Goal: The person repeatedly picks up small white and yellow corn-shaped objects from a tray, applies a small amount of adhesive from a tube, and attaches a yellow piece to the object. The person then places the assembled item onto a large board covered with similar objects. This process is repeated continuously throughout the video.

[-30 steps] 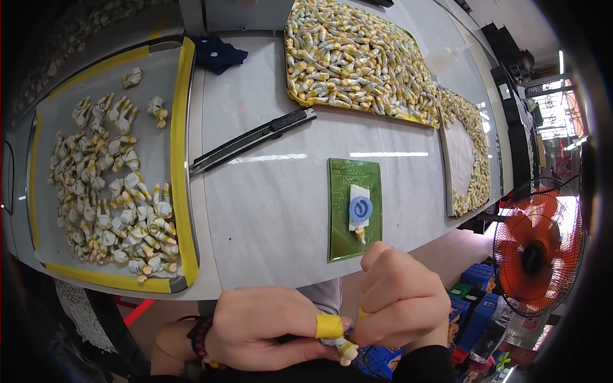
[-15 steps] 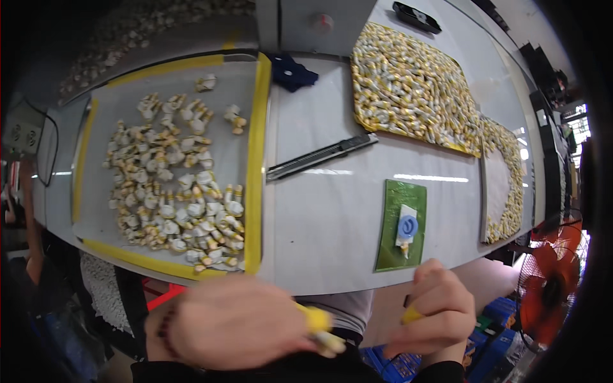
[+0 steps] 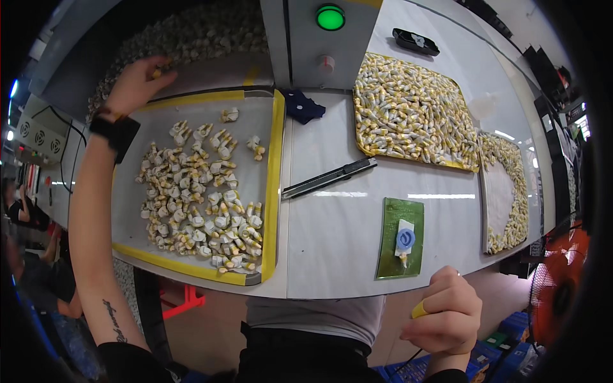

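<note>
My left hand point(image 3: 139, 84) is stretched out to the far left, over the edge of a heap of small white pieces point(image 3: 211, 38). Its thumb stands apart from the fingers, and a yellow band shows on one finger. Below the near table edge, at lower right, my right hand point(image 3: 446, 314) is curled closed with a yellow band round a finger; whatever it may hold is hidden. Nearest to it lies a green pad point(image 3: 394, 265) bearing a blue round piece point(image 3: 405, 239) and a small yellow-tipped part. Under my left forearm, a yellow-edged tray point(image 3: 271, 191) holds many white-and-yellow pieces point(image 3: 191, 185).
A black utility knife point(image 3: 329, 177) lies mid-table. Behind it stands a grey housing point(image 3: 300, 48) with a green lamp point(image 3: 331, 18), beside a dark blue cloth point(image 3: 301, 106). Full trays of yellow-white pieces point(image 3: 415, 115) sit at right. An orange fan point(image 3: 555, 287) is at far right.
My left hand has moved from the near edge, where a white-and-yellow piece showed at its fingers, up to the far-left heap. My right hand stays low. The view has shifted, and a lit green lamp shows.
</note>
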Motion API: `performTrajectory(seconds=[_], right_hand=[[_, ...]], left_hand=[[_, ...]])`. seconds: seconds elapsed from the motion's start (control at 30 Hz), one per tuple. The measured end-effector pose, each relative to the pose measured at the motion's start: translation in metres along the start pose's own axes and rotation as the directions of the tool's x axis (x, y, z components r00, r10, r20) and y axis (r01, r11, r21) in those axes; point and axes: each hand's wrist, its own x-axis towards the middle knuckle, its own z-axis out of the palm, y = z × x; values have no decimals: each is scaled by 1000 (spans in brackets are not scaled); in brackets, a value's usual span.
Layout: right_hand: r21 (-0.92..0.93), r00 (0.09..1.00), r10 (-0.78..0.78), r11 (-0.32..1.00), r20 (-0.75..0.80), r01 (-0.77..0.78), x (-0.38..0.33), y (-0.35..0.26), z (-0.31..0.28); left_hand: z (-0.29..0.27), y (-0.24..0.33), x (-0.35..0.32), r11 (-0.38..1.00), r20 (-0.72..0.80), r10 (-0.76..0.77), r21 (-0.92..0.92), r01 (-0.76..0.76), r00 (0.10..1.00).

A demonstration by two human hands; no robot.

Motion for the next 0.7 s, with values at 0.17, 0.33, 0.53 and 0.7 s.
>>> performTrajectory(seconds=[0.17,0.33,0.53,0.7], right_hand=[[-55,996,51,997,-67,-55,-12,-1,-16],[-240,998,41,969,-49,-52,-8,15,-48],[-663,969,245,724,-9,-189,46,71,-84],[-633,941,330,745,76,-210,90,127,-77]], left_hand=[[34,-33,42,980,-70,70,189,-55,995],[11,-1,10,919,137,34,-393,23,990],[-16,152,-133,512,88,350,-852,-112,933],[-4,193,-180,185,256,794,-966,182,551]])
